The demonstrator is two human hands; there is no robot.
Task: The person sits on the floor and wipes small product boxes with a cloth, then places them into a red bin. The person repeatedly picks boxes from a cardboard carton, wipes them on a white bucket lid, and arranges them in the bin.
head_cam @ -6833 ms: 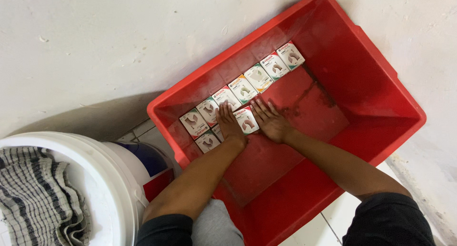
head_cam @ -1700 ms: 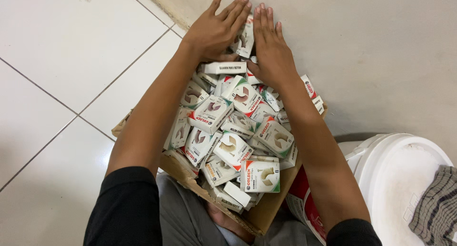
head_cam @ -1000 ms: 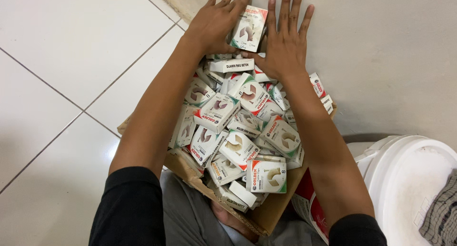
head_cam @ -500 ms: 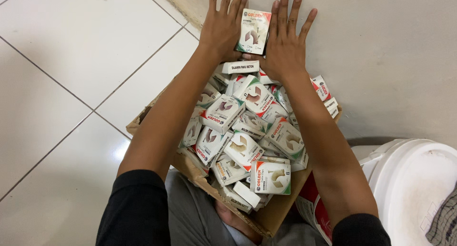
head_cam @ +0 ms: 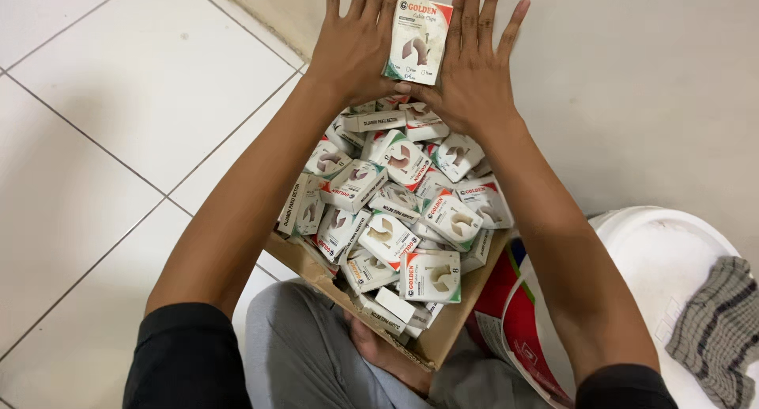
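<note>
there were two hands (head_cam: 360, 49), one cardboard box (head_cam: 443, 342), one white bucket (head_cam: 672, 259), one striped cloth (head_cam: 715, 322), and too many small packets (head_cam: 419, 41) to count.

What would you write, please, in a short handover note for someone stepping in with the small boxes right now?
Left hand and right hand: both flat, fingers spread, pressing one small white box between them above the pile.
Cardboard carton sits at the person's lap, heaped with loose small boxes.
White bucket with a striped cloth stands to the right.
Done: one box lifted clear.
Left: the heap in the carton is unsorted.
</note>
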